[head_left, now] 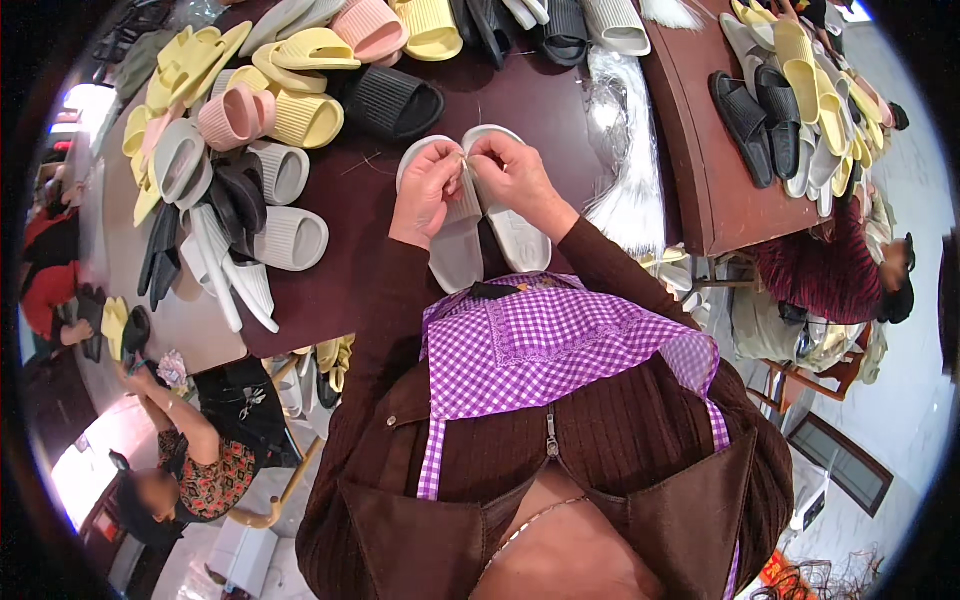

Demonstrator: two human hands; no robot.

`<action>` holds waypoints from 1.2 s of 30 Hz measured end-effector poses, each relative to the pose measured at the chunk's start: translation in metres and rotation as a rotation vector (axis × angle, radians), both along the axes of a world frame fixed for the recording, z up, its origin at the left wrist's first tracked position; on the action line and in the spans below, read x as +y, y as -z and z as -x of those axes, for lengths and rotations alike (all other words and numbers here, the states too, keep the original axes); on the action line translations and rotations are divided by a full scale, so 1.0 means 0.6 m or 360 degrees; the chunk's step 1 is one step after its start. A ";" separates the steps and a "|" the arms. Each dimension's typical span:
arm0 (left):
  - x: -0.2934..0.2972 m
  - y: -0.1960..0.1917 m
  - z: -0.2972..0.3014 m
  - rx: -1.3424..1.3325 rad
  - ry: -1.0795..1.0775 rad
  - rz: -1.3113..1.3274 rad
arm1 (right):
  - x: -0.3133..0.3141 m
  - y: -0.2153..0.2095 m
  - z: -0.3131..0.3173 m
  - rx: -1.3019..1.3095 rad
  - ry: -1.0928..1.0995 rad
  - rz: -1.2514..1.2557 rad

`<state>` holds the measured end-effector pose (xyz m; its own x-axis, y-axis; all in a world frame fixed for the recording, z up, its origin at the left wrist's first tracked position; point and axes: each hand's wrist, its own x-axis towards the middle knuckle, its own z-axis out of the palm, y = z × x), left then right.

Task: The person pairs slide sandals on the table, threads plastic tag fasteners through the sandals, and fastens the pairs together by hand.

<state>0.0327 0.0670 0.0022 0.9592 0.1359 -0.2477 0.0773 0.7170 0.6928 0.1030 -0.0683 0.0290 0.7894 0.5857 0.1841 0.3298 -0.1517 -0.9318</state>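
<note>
Just above the middle of the frame, on the dark brown table point(560, 110), a pair of pale grey slippers point(480, 225) lies side by side, soles up, their long axes running from the person's apron point(540, 340) away toward the top of the picture. Both hands work at the far ends of the pair. The left hand point(425, 190) is closed in a pinch on the left slipper's tip, fingers curled over it. The right hand point(515, 175) pinches too, thumb and forefinger meeting the left hand's at a thin pale thread or tie point(464, 157) between the two tips. The hands touch, equally near the join.

Toward the upper left of the frame a loose heap of slippers point(250, 130) spreads out, yellow, pink, grey, white and black, with one black slipper point(392, 102) just above the hands. To the right of the hands lies a bundle of clear, glossy plastic bags point(625, 160), long and crumpled. On a second table point(700, 190) at upper right, rows of black, yellow and white slippers point(790, 100) are stacked. No labels or signs are legible. Other people point(190, 470) sit at lower left and at the right edge.
</note>
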 end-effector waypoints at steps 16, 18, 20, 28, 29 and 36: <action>-0.025 -0.017 0.006 -0.0003 -0.0322 -0.0379 | -0.009 -0.010 0.011 0.0099 0.0047 0.0098; -0.026 -0.013 0.002 0.0003 -0.0351 -0.0410 | -0.011 -0.007 0.010 0.0097 0.0053 0.0119; -0.025 -0.007 0.001 0.0021 -0.0396 -0.0403 | -0.016 0.005 0.013 0.0067 0.0175 0.0031; 0.007 0.032 -0.002 0.0290 -0.0483 -0.0599 | -0.058 0.099 0.033 0.0208 -0.0185 0.0666; 0.009 0.033 -0.004 0.0318 -0.0481 -0.0625 | -0.062 0.108 0.038 0.0226 -0.0362 0.0844; 0.063 0.102 0.034 0.0369 -0.0725 -0.1632 | -0.033 0.132 0.056 0.0298 -0.0157 0.0953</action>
